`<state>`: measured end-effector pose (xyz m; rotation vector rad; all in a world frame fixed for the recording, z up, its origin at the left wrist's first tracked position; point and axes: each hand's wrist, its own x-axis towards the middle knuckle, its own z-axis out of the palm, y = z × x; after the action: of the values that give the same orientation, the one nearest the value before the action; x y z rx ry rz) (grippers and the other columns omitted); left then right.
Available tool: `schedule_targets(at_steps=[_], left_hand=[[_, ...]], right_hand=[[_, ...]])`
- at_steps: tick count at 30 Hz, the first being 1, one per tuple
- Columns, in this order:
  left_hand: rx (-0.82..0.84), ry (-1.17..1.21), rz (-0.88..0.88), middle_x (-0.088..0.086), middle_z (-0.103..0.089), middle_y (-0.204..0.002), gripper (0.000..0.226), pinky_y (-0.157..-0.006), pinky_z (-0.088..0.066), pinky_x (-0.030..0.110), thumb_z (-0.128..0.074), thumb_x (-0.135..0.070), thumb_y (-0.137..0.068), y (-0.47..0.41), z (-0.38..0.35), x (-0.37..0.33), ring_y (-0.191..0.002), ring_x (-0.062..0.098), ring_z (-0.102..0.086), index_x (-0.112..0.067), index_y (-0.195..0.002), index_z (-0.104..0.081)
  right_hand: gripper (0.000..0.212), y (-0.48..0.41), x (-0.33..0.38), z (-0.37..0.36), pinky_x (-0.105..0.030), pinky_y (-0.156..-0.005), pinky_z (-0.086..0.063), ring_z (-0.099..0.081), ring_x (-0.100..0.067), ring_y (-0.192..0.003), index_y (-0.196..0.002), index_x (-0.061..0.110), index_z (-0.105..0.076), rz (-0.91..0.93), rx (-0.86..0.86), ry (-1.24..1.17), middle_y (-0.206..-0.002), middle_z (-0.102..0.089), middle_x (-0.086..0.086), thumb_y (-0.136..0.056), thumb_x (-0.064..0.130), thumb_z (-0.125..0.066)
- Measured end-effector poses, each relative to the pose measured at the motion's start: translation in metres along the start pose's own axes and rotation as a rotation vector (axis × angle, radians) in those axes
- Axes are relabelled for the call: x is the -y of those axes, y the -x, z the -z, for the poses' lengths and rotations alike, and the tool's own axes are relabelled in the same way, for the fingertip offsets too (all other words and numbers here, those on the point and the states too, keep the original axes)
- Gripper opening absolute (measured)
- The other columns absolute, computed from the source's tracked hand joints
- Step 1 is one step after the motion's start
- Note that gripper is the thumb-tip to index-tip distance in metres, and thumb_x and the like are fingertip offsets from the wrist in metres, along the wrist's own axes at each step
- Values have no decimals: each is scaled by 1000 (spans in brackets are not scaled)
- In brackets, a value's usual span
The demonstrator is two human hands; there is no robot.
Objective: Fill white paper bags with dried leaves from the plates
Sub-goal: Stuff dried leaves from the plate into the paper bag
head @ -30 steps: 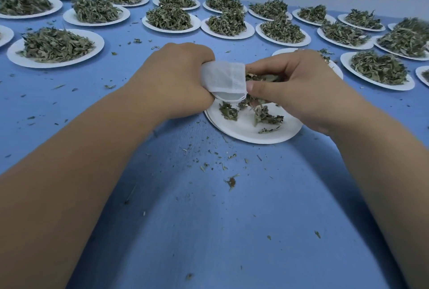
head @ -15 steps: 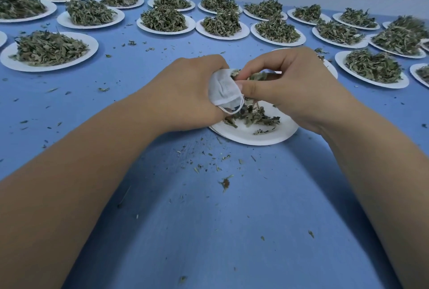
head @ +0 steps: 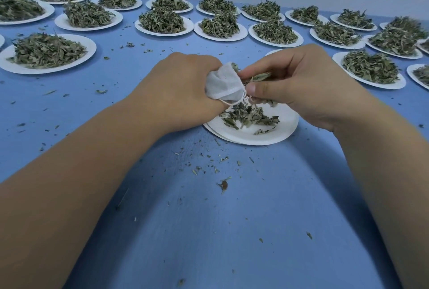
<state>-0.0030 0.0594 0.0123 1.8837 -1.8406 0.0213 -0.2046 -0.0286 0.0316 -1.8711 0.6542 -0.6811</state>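
Observation:
My left hand (head: 181, 89) grips a small white paper bag (head: 224, 85), its mouth turned toward my right hand. My right hand (head: 301, 82) pinches a bunch of dried leaves (head: 257, 77) at the bag's opening, thumb under, fingers curled over. Both hands hover above a white paper plate (head: 274, 133) that holds a small loose pile of leaves (head: 248, 115). A white drawstring loop hangs from the bag's lower edge.
Many white plates heaped with dried leaves, such as one at the left (head: 46, 51) and one at the right (head: 369, 68), stand in rows across the far half of the blue table (head: 209, 230). Leaf crumbs lie scattered in front of the near plate.
The bag has tilted and crumpled in my left hand, its mouth now facing right. My right hand has brought a fresh pinch of leaves up to the opening. More leaves lie on the near plate.

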Motion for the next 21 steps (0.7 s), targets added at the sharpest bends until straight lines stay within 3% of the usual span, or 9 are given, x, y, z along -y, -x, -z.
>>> schedule_targets(at_steps=[2,4,8,12,14,16,19,21], left_hand=[[11,17,-2,-10,-56,-71,39,-56,-42,30,-72,-63,-74,1,0,-2,-69,7,-52,-31,-80,-52],[23,12,-6,-11,-56,-71,42,-55,-40,29,-72,-67,-72,2,0,-3,-69,5,-51,-31,-83,-53],[10,18,-48,-13,-52,-72,27,-53,-34,27,-75,-40,-78,2,-3,-3,-70,7,-49,-34,-92,-54],[-12,114,-1,-10,-59,-79,28,-58,-45,27,-76,-42,-78,0,-9,-7,-74,6,-55,-30,-97,-58],[-14,127,9,-9,-61,-79,28,-61,-48,30,-75,-42,-78,0,-10,-8,-74,7,-56,-29,-97,-59],[-24,133,14,-7,-62,-81,27,-64,-49,33,-73,-42,-78,0,-11,-8,-75,9,-57,-27,-97,-61],[-29,94,46,-7,-61,-78,26,-60,-45,29,-72,-47,-79,-2,-10,-5,-72,7,-54,-26,-89,-60],[-36,47,61,-9,-59,-74,26,-55,-40,26,-71,-48,-79,-3,-9,-2,-69,5,-52,-27,-83,-57]], right_hand=[[33,0,-1,-2,-32,-73,-61,-75,-25,-74,-108,20,-74,-3,-39,15,-86,-78,-13,-82,0,-80],[32,-1,-2,-4,-31,-61,-58,-73,-23,-63,-106,22,-67,-3,-99,86,-77,-77,-9,-82,9,-84],[22,-3,-4,-10,-25,-53,-51,-64,-17,-58,-87,17,-68,50,-143,184,-74,-75,-9,-78,17,-88],[12,-4,-6,-17,-21,-54,-49,-60,-6,-55,-83,12,-77,117,-184,180,-69,-74,-2,-78,16,-88],[8,-4,-6,-22,-29,-63,-53,-63,-14,-62,-82,19,-79,136,-207,211,-75,-74,-5,-79,19,-87],[6,-6,-7,-23,-28,-74,-54,-66,-15,-75,-81,25,-79,128,-193,233,-84,-74,3,-81,23,-85],[11,0,-4,-21,-9,-77,-41,-62,7,-91,-82,35,-80,60,-142,262,-105,-71,17,-88,27,-79],[17,-3,-1,-22,-12,-85,-39,-57,17,-106,-84,40,-80,21,-52,239,-120,-65,29,-94,33,-68]])
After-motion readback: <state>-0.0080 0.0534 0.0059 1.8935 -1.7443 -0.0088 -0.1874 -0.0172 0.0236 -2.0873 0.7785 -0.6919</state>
